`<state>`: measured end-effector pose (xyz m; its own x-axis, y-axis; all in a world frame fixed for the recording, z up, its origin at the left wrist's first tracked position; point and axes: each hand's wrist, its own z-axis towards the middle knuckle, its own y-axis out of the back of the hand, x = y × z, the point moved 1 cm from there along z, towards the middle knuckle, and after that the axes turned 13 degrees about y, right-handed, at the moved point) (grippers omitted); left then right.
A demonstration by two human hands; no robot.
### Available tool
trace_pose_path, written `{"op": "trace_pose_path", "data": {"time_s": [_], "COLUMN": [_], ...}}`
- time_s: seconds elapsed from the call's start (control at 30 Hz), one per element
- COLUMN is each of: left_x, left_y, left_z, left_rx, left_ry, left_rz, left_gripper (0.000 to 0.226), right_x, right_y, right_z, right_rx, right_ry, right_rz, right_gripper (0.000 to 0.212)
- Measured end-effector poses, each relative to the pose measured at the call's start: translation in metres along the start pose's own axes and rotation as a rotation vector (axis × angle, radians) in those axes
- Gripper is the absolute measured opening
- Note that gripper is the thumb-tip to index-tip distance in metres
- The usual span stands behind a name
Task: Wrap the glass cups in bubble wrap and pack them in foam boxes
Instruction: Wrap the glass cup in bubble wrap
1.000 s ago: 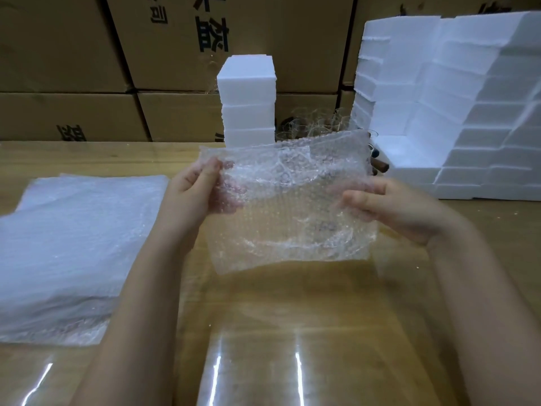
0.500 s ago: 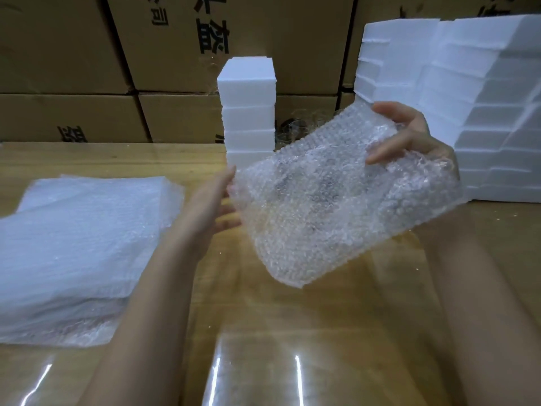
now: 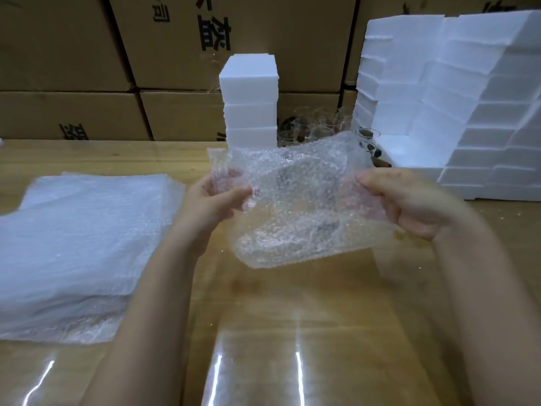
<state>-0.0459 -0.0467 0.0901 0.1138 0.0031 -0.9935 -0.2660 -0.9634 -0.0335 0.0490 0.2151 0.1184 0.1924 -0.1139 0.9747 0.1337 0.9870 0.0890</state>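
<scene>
A clear bubble wrap sheet (image 3: 295,206) hangs in the air over the table's middle. My left hand (image 3: 213,203) pinches its left edge between thumb and fingers. My right hand (image 3: 409,203) grips its right edge, fingers behind the sheet. Several glass cups (image 3: 316,127) stand at the back of the table, between a narrow stack of foam boxes (image 3: 250,104) and a large pile of foam boxes (image 3: 456,106) on the right. No cup is in the sheet.
A thick stack of bubble wrap sheets (image 3: 79,247) lies on the wooden table (image 3: 292,332) at the left. Cardboard cartons (image 3: 87,63) form a wall behind the table. An open foam box (image 3: 401,148) sits low in the right pile.
The sheet, raised and tilted to the right half a second ago, has come back down level. My right hand dropped with it, and my left hand has taken hold of the left edge again.
</scene>
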Motion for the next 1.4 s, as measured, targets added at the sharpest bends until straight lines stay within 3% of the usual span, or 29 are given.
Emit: {"op": "trace_pose_path", "data": {"time_s": [0.1, 0.17, 0.27, 0.37, 0.43, 0.5, 0.57, 0.73, 0.8, 0.93, 1.0, 1.17, 1.3, 1.4], "left_x": [-0.003, -0.011, -0.026, -0.036, -0.036, -0.032, -0.031, -0.030, -0.029, -0.029, -0.029, -0.032, -0.037, -0.042], "left_y": [0.000, -0.005, -0.024, -0.044, -0.054, -0.057, -0.055, -0.046, -0.043, -0.036, -0.032, -0.030, -0.024, -0.024], "left_z": [-0.001, -0.009, -0.026, -0.043, -0.050, -0.050, -0.047, -0.037, -0.035, -0.030, -0.029, -0.033, -0.040, -0.045], "left_rx": [-0.232, -0.370, -0.241, -0.068, 0.116, 0.163, 0.105, -0.095, -0.164, -0.354, -0.414, -0.351, -0.604, -0.657], "left_ry": [-0.122, -0.253, -0.395, -0.515, -0.432, -0.378, -0.379, -0.458, -0.424, -0.357, -0.373, -0.351, -0.314, -0.291], "left_rz": [0.085, 0.146, 0.097, 0.287, 0.443, 0.560, 0.568, 0.513, 0.462, 0.335, 0.276, 0.620, 0.677, 0.646], "left_gripper": [0.040, 0.037, 0.017, 0.025, 0.038, 0.052, 0.052, 0.017, 0.025, 0.027, 0.028, 0.034, 0.008, 0.008], "right_x": [0.001, 0.004, 0.012, 0.016, 0.015, 0.014, 0.016, 0.016, 0.014, 0.009, 0.005, 0.002, 0.007, 0.012], "right_y": [-0.006, -0.013, -0.033, -0.062, -0.077, -0.085, -0.087, -0.084, -0.083, -0.079, -0.076, -0.071, -0.069, -0.078], "right_z": [0.004, 0.007, 0.004, -0.003, -0.008, -0.010, -0.010, -0.009, -0.008, -0.004, -0.003, -0.003, -0.005, -0.009], "right_rx": [-0.067, -0.147, -0.238, -0.335, -0.334, -0.266, -0.179, -0.089, -0.079, -0.194, -0.296, -0.368, -0.455, -0.488], "right_ry": [0.066, 0.171, 0.371, 0.551, 0.613, 0.619, 0.624, 0.600, 0.577, 0.543, 0.494, 0.430, 0.507, 0.548], "right_rz": [0.006, 0.028, -0.015, -0.107, -0.134, -0.138, -0.136, -0.163, -0.185, -0.158, -0.159, -0.360, -0.522, -0.659], "right_gripper": [0.016, 0.013, 0.007, 0.011, 0.015, 0.010, 0.008, 0.017, 0.018, 0.007, 0.012, 0.023, 0.029, 0.029]}}
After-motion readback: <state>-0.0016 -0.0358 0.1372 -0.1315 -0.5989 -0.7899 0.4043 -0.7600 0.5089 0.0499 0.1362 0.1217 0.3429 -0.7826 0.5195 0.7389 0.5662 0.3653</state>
